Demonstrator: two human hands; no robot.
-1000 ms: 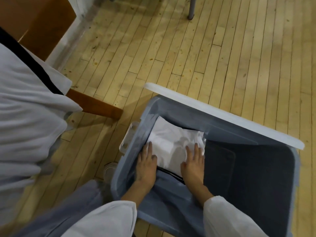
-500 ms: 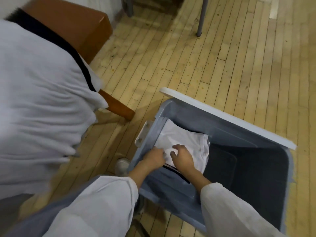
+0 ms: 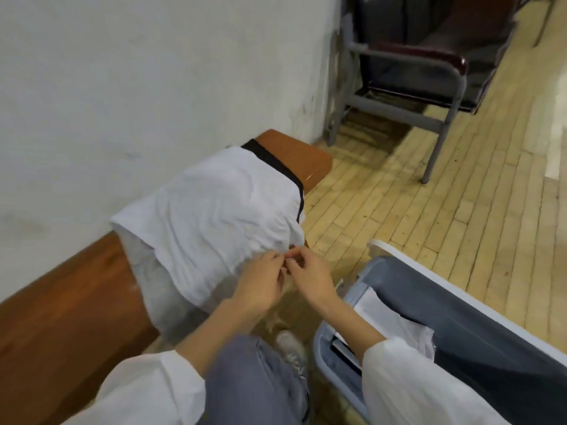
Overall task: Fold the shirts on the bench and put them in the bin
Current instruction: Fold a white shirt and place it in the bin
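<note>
Bare left hand (image 3: 260, 286) and bare right hand (image 3: 310, 276), no rings or watch visible. Loose white long sleeves, pushed up to mid-forearm: left sleeve (image 3: 147, 391) bunched in soft folds, right sleeve (image 3: 408, 384) wide at the cuff. Grey-blue trousers (image 3: 254, 381) with a visible stitched seam along the leg. Pale grey sneaker (image 3: 290, 348) with laces, somewhat blurred.

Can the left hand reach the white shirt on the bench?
Probably yes. The left hand is already at the hanging edge of the white shirt on the bench, beside the right hand. Nothing sits between them, though blur hides whether the fingers grip the cloth.
</note>
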